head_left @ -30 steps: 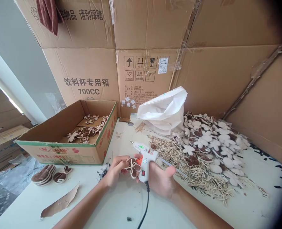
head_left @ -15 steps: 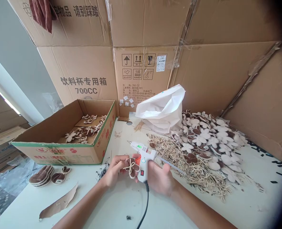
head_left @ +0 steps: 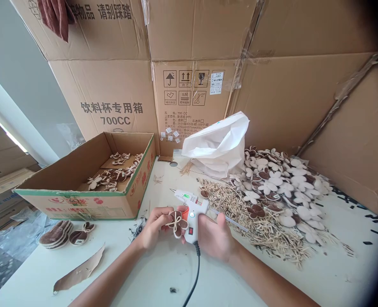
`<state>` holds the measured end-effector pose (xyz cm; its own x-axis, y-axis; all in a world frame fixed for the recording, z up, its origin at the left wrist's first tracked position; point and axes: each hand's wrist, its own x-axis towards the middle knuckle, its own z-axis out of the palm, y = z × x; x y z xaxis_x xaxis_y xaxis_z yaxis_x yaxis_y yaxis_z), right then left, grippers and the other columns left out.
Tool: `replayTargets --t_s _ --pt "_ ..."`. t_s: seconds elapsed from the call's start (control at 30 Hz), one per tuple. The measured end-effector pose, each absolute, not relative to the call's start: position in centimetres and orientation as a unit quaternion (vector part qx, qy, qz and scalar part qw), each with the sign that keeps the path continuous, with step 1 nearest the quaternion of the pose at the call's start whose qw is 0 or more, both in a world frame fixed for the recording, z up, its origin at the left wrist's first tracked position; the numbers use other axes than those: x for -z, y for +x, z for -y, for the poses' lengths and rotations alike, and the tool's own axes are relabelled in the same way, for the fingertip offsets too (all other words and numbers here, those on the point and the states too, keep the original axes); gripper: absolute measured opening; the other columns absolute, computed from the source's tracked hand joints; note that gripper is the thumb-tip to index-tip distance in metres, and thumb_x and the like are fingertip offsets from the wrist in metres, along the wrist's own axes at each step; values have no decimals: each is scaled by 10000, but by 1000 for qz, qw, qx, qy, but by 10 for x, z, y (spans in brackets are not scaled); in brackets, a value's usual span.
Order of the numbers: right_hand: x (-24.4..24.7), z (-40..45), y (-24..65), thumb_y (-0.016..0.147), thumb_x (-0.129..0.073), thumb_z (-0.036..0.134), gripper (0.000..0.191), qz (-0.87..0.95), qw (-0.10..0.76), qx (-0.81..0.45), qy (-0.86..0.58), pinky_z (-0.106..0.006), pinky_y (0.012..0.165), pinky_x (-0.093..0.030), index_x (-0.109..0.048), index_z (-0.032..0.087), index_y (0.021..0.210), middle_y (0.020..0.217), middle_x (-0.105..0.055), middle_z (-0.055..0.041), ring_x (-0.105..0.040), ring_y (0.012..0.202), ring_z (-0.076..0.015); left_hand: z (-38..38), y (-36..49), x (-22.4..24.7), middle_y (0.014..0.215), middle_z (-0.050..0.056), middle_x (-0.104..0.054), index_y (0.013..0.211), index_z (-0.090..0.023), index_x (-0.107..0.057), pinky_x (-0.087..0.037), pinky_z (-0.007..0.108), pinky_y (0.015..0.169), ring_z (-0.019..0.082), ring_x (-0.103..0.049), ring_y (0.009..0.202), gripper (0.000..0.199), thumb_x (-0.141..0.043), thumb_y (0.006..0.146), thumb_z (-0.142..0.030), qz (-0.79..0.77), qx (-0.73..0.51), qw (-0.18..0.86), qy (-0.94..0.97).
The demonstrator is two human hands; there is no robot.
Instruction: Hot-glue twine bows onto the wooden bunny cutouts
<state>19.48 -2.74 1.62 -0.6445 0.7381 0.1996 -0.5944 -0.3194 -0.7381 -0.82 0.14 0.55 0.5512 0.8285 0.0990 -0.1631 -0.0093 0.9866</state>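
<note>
My left hand (head_left: 154, 228) pinches a brown flower-shaped felt piece (head_left: 181, 226) with a pale cord bow tied across its middle. My right hand (head_left: 214, 239) is wrapped round the handle of a white hot glue gun (head_left: 193, 211), its thumb apart at the right. The gun's nozzle points up and left, and a glue stick (head_left: 236, 224) sticks out behind it. The felt piece lies just in front of the gun's orange trigger, partly covering it; whether they touch, I cannot tell. Some fingers of both hands are hidden behind the gun and the piece.
An open cardboard box (head_left: 89, 205) with bow-tied pieces stands left. To the right lie a heap of short cords (head_left: 265, 238) and a pile of felt flowers (head_left: 284, 187). Behind are a white bag (head_left: 220, 149) and cardboard walls. Stacked brown pieces (head_left: 56, 234) lie front left.
</note>
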Motion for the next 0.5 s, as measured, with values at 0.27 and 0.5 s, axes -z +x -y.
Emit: replayTargets --t_s 0.27,0.5 --pt "-16 27 195 683 -601 899 961 406 412 -811 -87 -419 835 -432 -575 198 1341 1221 -587 -158 -546 1062 -312 -1 -9 -9 696 81 -702 747 -124 -627 -276 269 551 206 -674 631 252 -467 887 -259 -278 -379 650 597" --pt "-15 27 195 677 -584 912 959 410 415 -807 -90 -417 826 -441 -583 206 1327 1194 -608 -152 -544 1057 -307 0 -8 -9 714 93 -708 773 -113 -657 -297 271 549 212 -668 628 274 -476 895 -279 -271 -378 663 587"
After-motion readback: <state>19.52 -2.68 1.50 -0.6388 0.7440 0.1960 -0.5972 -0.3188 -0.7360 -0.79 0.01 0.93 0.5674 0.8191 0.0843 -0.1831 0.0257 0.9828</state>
